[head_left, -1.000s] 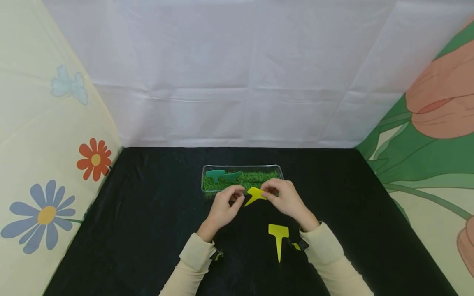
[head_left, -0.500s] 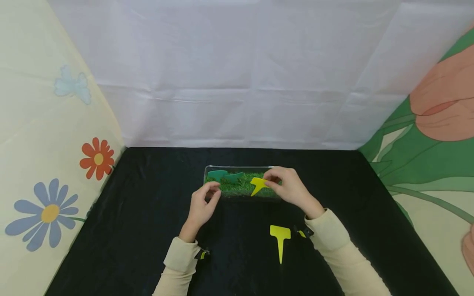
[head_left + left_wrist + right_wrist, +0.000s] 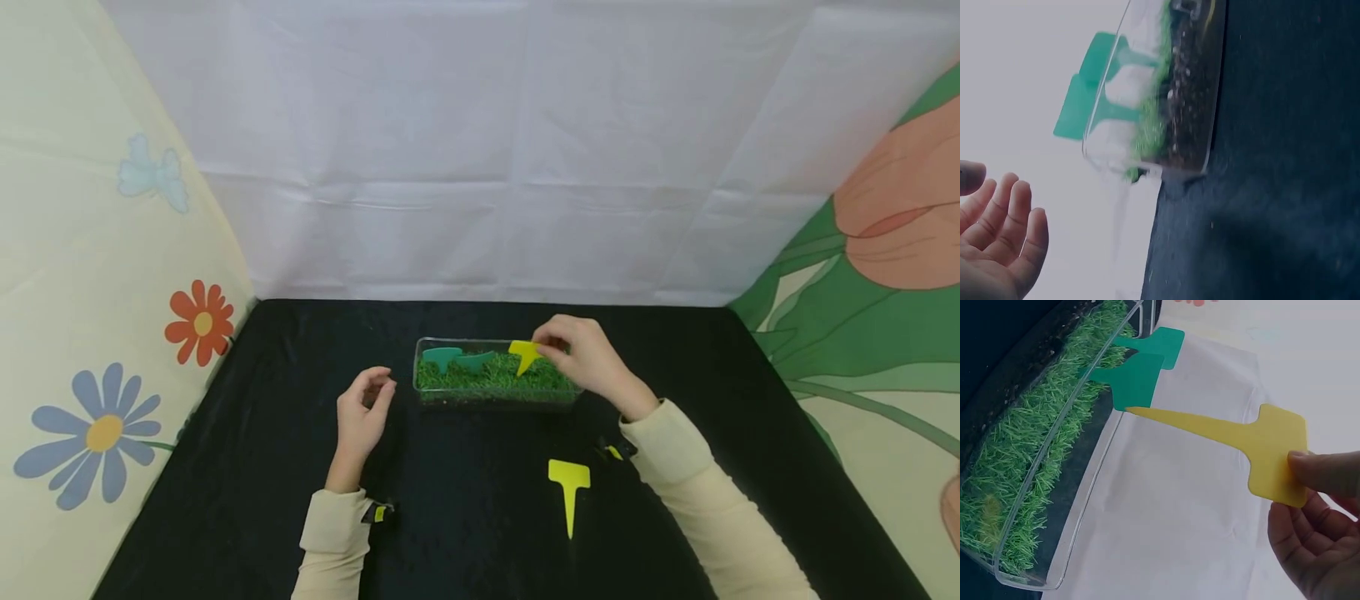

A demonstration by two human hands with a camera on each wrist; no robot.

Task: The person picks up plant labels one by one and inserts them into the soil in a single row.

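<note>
It looked like a makeshift recording booth: a black-clothed table point(image 3: 300, 517) was walled in by a white sheet point(image 3: 480, 150) and flower-printed bedsheets point(image 3: 90, 275).

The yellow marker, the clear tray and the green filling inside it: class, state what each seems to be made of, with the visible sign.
Yellow marker: likely thin plastic, matte; flat, even colour, clean-cut edges.
Clear tray: probably glossy rigid plastic; see-through walls with bright rim glints.
Green filling: looks like artificial grass, fine uniform blades; real grass cannot be ruled out.
</note>
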